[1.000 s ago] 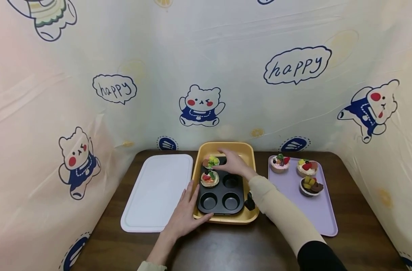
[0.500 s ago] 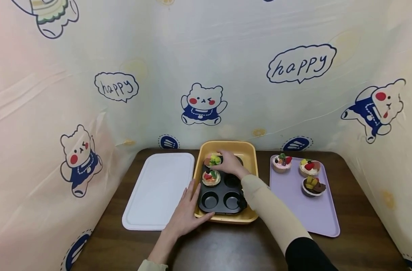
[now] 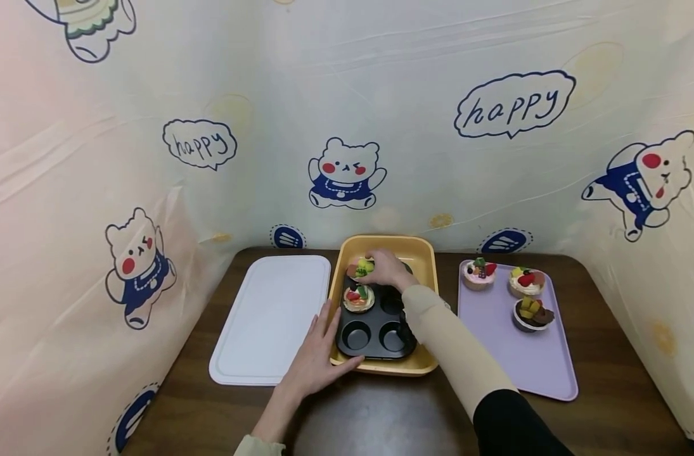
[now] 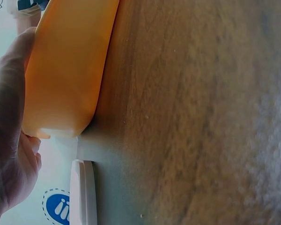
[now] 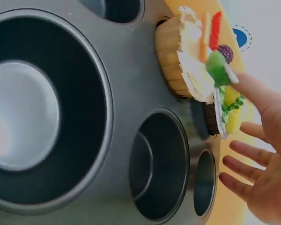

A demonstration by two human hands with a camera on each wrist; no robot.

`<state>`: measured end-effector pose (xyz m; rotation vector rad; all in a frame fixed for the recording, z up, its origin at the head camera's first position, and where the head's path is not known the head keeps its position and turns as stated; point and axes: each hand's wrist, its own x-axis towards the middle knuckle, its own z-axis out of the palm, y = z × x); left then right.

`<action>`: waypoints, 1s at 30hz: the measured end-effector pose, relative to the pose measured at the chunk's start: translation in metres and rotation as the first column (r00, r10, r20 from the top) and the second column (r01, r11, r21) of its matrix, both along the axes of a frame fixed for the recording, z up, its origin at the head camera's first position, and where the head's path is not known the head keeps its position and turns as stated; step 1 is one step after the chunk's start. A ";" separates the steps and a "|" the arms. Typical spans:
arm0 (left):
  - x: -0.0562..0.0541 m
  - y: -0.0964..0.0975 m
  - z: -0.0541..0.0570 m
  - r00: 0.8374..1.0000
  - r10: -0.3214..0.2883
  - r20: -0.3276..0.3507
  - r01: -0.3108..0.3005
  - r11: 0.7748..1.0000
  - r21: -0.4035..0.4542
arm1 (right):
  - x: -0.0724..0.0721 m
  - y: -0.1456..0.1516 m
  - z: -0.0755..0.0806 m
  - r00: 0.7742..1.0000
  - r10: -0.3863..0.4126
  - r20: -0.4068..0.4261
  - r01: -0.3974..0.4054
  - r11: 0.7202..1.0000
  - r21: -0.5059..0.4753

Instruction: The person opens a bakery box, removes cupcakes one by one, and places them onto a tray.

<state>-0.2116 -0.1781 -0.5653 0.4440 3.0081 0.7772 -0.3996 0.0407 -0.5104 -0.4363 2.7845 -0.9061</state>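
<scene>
My left hand (image 3: 309,358) spans the near left corner of the yellow tray (image 3: 428,272), thumb along its front edge and straight fingers along its left side. In the left wrist view the thumb lies at the rim of the tray's wall (image 4: 68,65). A dark muffin tin (image 3: 375,342) sits inside the tray. My right hand (image 3: 389,269) is at the cupcake with yellow and green fruit (image 3: 362,267) in the far left cup; its fingers look extended in the right wrist view, and contact is unclear. Nearer stands a cream-topped cupcake (image 3: 359,299) with red fruit and a green leaf.
A white board (image 3: 272,316) lies left of the tray. On the right, a purple tray (image 3: 529,364) carries a pink-cream cupcake (image 3: 479,275), a white-cream cupcake (image 3: 526,282) and a dark cupcake (image 3: 532,315). A printed curtain (image 3: 267,95) rises behind the table.
My right hand and forearm have shifted slightly left, closer over the far left cupcake. My left hand stays at the tray's corner. The head view has drifted a little.
</scene>
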 end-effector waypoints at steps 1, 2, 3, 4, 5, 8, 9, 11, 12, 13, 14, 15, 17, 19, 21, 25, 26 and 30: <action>0.000 0.000 0.000 1.000 -0.001 0.001 0.001 1.000 0.002 | -0.001 0.001 0.000 1.000 0.008 0.007 -0.008 1.000 0.004; 0.001 0.000 0.000 1.000 0.000 0.001 0.000 1.000 0.005 | -0.001 0.002 0.000 1.000 0.019 0.010 -0.019 1.000 0.011; 0.001 0.000 0.000 1.000 0.000 0.002 0.000 1.000 0.006 | -0.002 0.003 0.000 0.999 0.031 0.013 -0.031 0.999 0.018; 0.001 0.000 0.000 1.000 0.002 0.002 -0.002 1.000 0.008 | -0.003 0.004 -0.001 0.999 0.041 0.014 -0.041 0.999 0.022; 0.001 0.000 0.000 1.000 0.005 0.001 -0.005 1.000 0.003 | -0.003 0.005 -0.001 0.999 0.051 0.017 -0.051 0.999 0.020; 0.001 0.000 0.001 1.000 0.006 -0.002 -0.006 1.000 0.000 | -0.005 0.007 -0.003 0.997 0.071 0.020 -0.071 0.997 0.007; 0.001 0.000 0.001 1.000 0.007 -0.003 -0.007 1.000 -0.005 | -0.006 0.008 -0.003 0.997 0.074 0.021 -0.074 0.997 0.002; 0.001 0.000 0.001 1.000 0.005 -0.005 -0.006 1.000 -0.006 | -0.007 0.008 -0.004 0.996 0.083 0.018 -0.083 0.997 0.002; 0.000 0.000 0.001 1.000 0.005 -0.005 -0.005 1.000 -0.005 | -0.008 0.008 -0.005 0.996 0.088 0.012 -0.088 0.996 0.011; 0.000 0.000 0.001 1.000 0.004 -0.005 -0.004 1.000 -0.004 | -0.008 0.008 -0.006 0.996 0.093 0.004 -0.093 0.995 0.021; 0.000 0.000 0.000 1.000 0.005 -0.004 -0.005 1.000 -0.009 | -0.009 0.007 -0.006 0.995 0.098 -0.006 -0.098 0.995 0.034; 0.000 0.000 0.000 1.000 0.004 -0.002 -0.004 1.000 -0.007 | -0.009 0.007 -0.008 0.995 0.101 -0.012 -0.100 0.994 0.042; 0.000 0.001 -0.001 1.000 0.004 0.003 -0.004 1.000 -0.005 | -0.009 0.006 -0.011 0.995 0.100 -0.022 -0.099 0.994 0.054; 0.001 0.001 -0.001 1.000 0.003 0.005 -0.003 1.000 -0.002 | -0.010 0.005 -0.014 0.995 0.099 -0.026 -0.097 0.994 0.051; 0.000 0.001 -0.002 1.000 0.003 0.003 -0.003 1.000 0.001 | -0.011 0.004 -0.016 0.995 0.093 -0.022 -0.092 0.995 0.037; 0.000 0.000 -0.002 1.000 0.004 -0.006 -0.004 1.000 0.005 | -0.014 0.001 -0.018 0.997 0.082 0.002 -0.082 0.997 -0.001; -0.001 0.000 -0.002 1.000 0.003 -0.009 -0.003 1.000 0.005 | -0.015 0.001 -0.019 0.997 0.079 0.008 -0.079 0.997 -0.002; -0.001 -0.001 -0.002 1.000 -0.002 -0.018 0.002 1.000 0.005 | -0.014 -0.001 -0.020 0.998 0.057 0.024 -0.057 0.998 -0.001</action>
